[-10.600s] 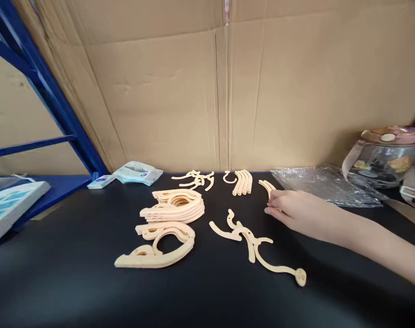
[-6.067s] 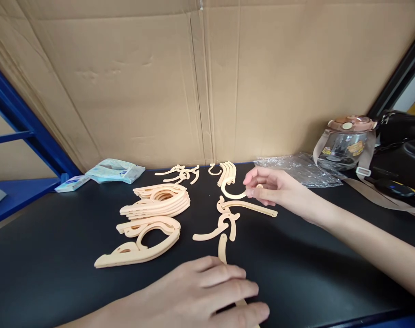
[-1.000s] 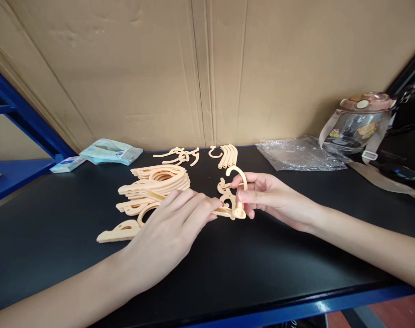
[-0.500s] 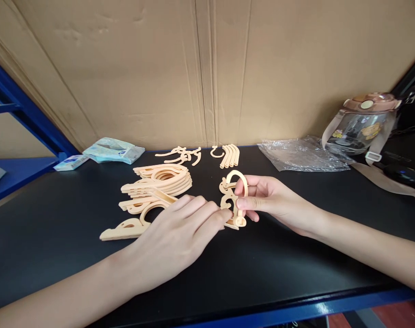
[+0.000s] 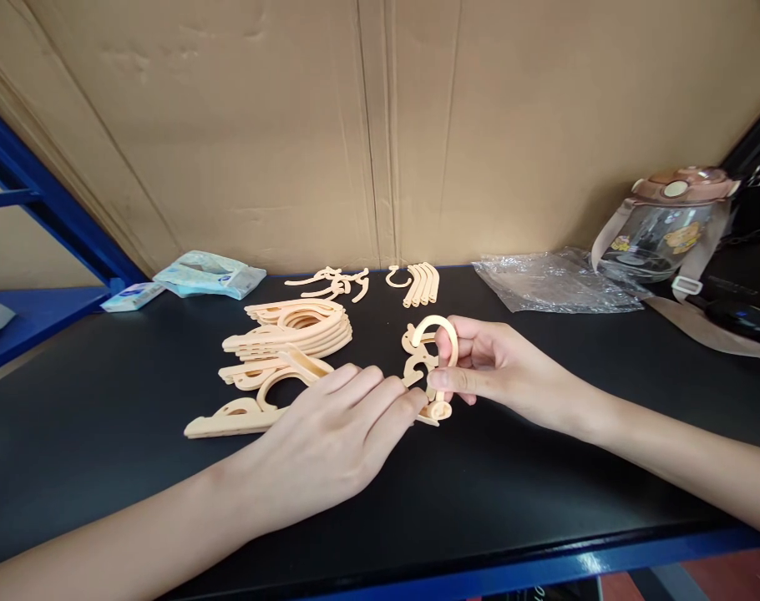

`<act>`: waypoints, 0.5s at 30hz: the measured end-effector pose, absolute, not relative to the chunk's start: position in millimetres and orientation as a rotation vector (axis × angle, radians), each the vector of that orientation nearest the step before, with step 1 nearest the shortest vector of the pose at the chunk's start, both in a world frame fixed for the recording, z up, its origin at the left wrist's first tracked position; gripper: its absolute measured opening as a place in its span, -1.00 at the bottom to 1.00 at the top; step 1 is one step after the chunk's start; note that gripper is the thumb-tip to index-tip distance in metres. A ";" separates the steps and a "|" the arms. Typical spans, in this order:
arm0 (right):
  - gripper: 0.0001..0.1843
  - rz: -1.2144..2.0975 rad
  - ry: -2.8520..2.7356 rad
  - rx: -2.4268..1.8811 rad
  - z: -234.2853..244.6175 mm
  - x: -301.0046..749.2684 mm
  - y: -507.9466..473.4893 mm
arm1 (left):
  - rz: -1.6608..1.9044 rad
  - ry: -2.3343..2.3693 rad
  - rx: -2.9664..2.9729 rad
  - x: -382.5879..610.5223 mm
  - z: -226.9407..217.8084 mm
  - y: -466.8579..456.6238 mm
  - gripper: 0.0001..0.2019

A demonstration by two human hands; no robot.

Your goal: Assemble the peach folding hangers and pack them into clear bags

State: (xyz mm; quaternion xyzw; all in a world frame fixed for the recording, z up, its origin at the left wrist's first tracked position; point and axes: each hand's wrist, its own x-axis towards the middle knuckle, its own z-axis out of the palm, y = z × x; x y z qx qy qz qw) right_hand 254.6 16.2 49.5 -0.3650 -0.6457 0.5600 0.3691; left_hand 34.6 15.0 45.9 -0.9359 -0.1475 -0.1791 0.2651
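My right hand (image 5: 493, 371) pinches a peach plastic hook piece (image 5: 435, 330), standing it upright on the black table top (image 5: 543, 467). Its lower end meets a small peach assembly (image 5: 418, 371) lying on the table. My left hand (image 5: 336, 434) lies over that assembly's left part, fingers stretched and pressing it down; what is under the palm is hidden. A stack of curved peach hanger parts (image 5: 296, 330) sits just left of both hands.
Small peach hooks (image 5: 336, 284) and curved strips (image 5: 421, 284) lie by the cardboard wall. A crumpled clear bag (image 5: 555, 284), a lidded clear bottle (image 5: 665, 225) and a black bag are at the right. Tissue packs (image 5: 208, 274) lie at the left by a blue rack.
Over ten seconds my right hand fetched a hook from the back and brought it to the assembly; my left hand came in to hold it. In the last second, hardly any movement.
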 end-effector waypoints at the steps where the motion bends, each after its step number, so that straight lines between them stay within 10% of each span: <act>1: -0.67 1.415 -1.659 -0.943 50.0 254.1 15.6 | -0.486 -0.405 -2.525 34.9 45.9 15.1 -0.81; 15: -0.73 0.885 -1.372 -0.875 50.9 255.9 11.0 | -0.810 -0.593 -2.497 26.4 59.9 12.9 -0.87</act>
